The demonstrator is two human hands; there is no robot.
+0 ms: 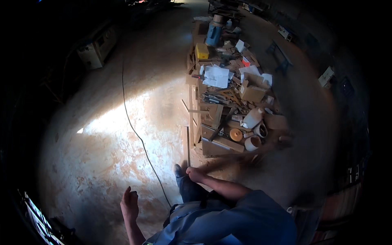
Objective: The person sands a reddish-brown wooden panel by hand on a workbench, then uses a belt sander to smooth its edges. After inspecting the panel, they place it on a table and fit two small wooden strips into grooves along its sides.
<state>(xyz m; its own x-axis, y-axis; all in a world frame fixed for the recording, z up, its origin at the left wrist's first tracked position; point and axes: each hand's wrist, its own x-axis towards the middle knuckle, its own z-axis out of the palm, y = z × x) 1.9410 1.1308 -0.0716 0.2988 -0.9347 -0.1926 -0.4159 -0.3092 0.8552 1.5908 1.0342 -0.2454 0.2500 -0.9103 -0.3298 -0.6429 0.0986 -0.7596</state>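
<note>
My right hand [196, 174] is closed round the lower end of a long, thin, dark strip [188, 143]. It looks like wood or metal, but I cannot tell which. The strip stretches away from me beside the near left corner of a cluttered workbench [210, 149]. My left hand [129, 203] hangs over the floor to the left, apart from everything, its fingers loosely bent and one pointing up. No held thing can be made out in it. Below my right hand, my shoe [178, 170] stands on the floor.
A black cable [141, 141] runs across the sunlit floor to my left. The bench bears a white jug [253, 118], an orange disc [236, 134], a cardboard box [253, 87], papers [216, 76], a yellow box [202, 51] and a blue cooler [213, 34]. A machine [93, 53] stands far left.
</note>
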